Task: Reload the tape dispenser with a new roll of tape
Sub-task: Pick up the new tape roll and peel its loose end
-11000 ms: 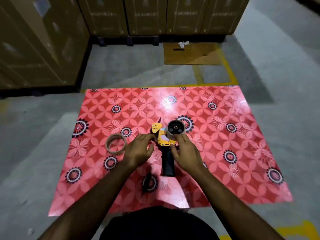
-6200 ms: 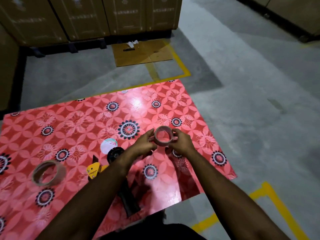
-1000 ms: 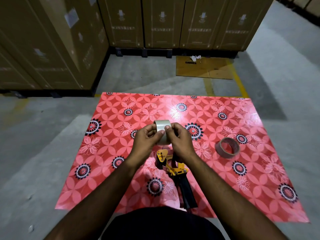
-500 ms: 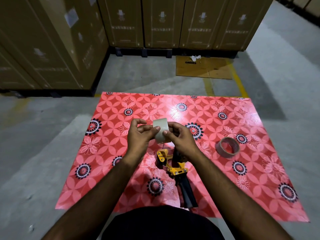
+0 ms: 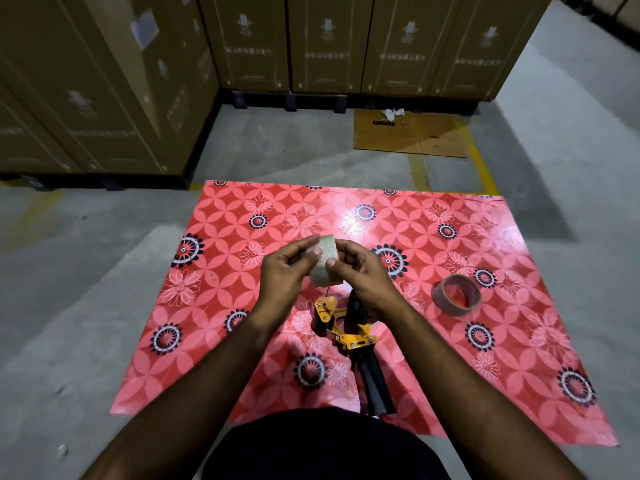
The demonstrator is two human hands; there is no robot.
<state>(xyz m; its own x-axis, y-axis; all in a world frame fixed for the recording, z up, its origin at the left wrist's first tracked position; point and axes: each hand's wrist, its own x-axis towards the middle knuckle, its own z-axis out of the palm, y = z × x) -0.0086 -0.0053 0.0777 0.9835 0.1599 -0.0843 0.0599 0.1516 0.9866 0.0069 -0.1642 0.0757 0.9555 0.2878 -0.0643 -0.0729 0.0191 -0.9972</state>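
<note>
Both hands hold a pale, clear tape roll (image 5: 325,259) above the middle of the red flowered mat (image 5: 221,306). My left hand (image 5: 285,271) grips its left side, thumb and fingers pinching at the roll's face. My right hand (image 5: 360,271) holds the right side with the thumb on the roll. Below them the yellow and black tape dispenser (image 5: 349,337) lies on the mat, handle toward me, its head partly hidden by my right wrist. An empty brown cardboard core (image 5: 457,294) lies on the mat to the right.
The mat lies on a grey concrete floor. Tall cardboard boxes (image 5: 104,81) on pallets stand at the left and along the back. A flat cardboard sheet (image 5: 408,133) lies on the floor behind the mat, beside yellow floor lines.
The roll has turned a little in my hands and my left fingers have shifted onto its face. The dispenser and the empty core have not moved.
</note>
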